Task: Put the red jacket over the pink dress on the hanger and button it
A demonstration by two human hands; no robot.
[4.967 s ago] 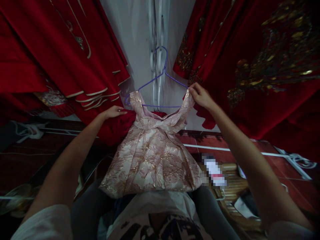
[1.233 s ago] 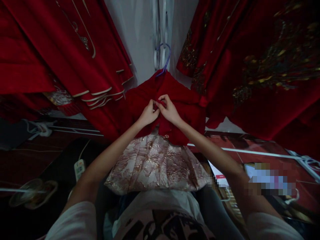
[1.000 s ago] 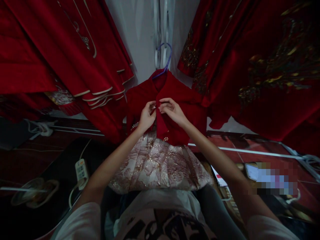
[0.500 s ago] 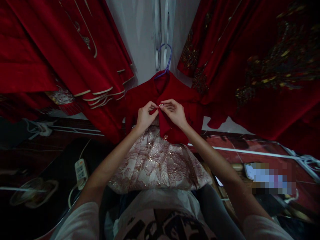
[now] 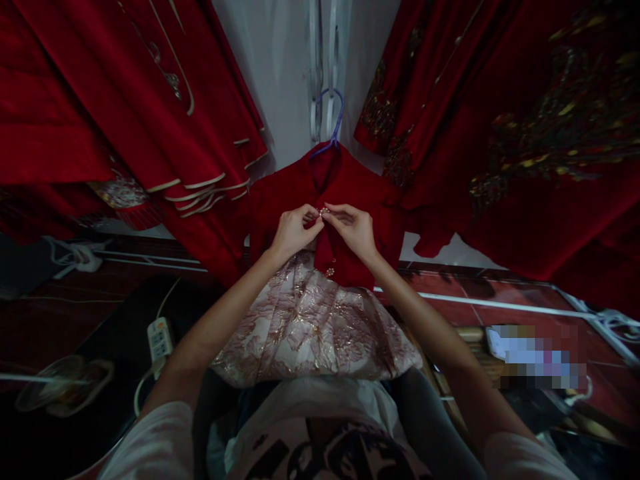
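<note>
A red jacket hangs on a purple hanger in front of me. At its front opening, my left hand pinches the edge of one front panel. My right hand is closed by thumb and finger on a small beaded, flower-like button on the other side. The fingertips of both hands meet there and partly cover the fastening. Lower on the jacket front, a second flower-like button shows uncovered. Below the jacket, a pale pink and gold brocade skirt spreads over my lap.
Red garments with pale piping hang at the left; red embroidered garments hang at the right. A power strip lies at lower left near a clear plastic container. A partly blurred phone is at lower right.
My left hand has shifted slightly right, and the fingertips of both hands are closer together at the button. The jacket's lower front edge has moved a little left.
</note>
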